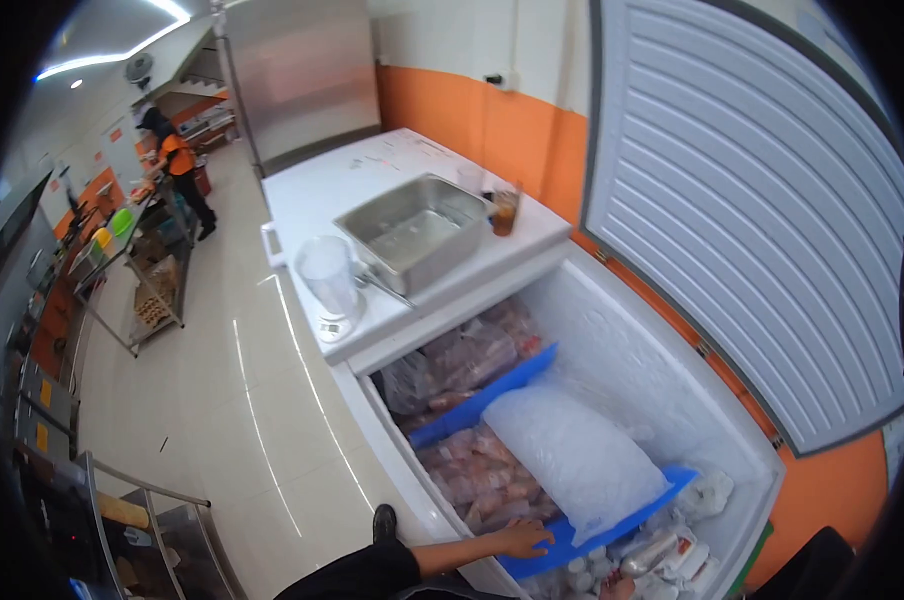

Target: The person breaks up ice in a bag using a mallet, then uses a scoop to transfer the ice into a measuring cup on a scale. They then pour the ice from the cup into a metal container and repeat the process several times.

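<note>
My left hand (524, 539) rests at the near edge of a blue divider (592, 530) inside an open chest freezer, its fingers spread toward the divider. Lower down, my right hand (617, 588) shows only in part at the bottom edge, among wrapped packages (662, 555); what its fingers do is unclear. A large clear bag of ice (572, 455) lies across the middle of the freezer. To its left are bags of pinkish meat (487, 475), with more bagged meat (472, 355) beyond a second blue divider (487, 395).
On the closed freezer lid (372, 170) stand a metal pan (412, 230), a clear jug (327, 275) on a scale (334, 326) and a brown drink (505, 212). The raised lid (742, 200) leans right. A person (177, 165) stands at a far metal table (137, 235).
</note>
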`<state>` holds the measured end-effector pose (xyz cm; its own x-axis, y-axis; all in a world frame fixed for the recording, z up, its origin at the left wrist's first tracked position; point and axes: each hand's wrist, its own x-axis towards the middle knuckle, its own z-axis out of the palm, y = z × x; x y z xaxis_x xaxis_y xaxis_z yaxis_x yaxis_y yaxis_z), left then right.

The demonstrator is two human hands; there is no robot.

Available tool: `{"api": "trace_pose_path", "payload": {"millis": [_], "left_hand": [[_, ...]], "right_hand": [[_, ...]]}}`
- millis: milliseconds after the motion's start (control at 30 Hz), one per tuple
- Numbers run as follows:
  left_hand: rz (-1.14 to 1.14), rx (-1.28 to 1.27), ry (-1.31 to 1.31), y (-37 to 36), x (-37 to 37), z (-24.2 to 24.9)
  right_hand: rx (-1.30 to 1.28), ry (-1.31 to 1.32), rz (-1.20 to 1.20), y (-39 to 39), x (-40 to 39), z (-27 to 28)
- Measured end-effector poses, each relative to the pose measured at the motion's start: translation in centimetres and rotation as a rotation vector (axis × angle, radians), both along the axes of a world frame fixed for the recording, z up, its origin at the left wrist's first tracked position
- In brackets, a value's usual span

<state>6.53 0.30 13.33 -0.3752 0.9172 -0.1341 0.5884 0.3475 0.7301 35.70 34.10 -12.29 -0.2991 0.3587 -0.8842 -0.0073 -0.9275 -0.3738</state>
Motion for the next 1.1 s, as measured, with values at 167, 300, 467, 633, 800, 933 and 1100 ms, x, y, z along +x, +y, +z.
{"api": "trace_pose_path", "payload": {"millis": [167, 300, 467, 633, 800, 933, 1100], "left_hand": [[-0.117, -0.112, 0.143, 8.0, 1.8, -5.2], [-0.034, 0.034, 0.373, 13.0, 3.0, -6.6], [-0.080, 0.023, 0.517, 18.0, 4.8, -10.2], [-0.280, -0.396, 0.599, 18.6, 3.4, -16.0], [-0.258, -0.362, 0.506, 16.7, 2.6, -14.3], [-0.316, -0.383, 0.485, 14.9, 1.7, -14.4], [-0.321, -0.448, 0.283, 8.8, 0.7, -12.5]], "right_hand": [[0.578, -0.264, -0.058, -13.8, -3.7, 22.1], [0.860, -0.511, -0.030, -16.9, 0.8, 24.1], [1.076, -0.719, -0.057, -20.3, 4.0, 25.0], [1.123, -0.764, -0.012, -21.3, 3.0, 26.7], [1.203, -0.820, 0.074, -20.9, 3.2, 26.6], [1.117, -0.742, 0.010, -20.2, 4.8, 24.5], [1.103, -0.697, 0.038, -19.5, 4.6, 24.2]]}}
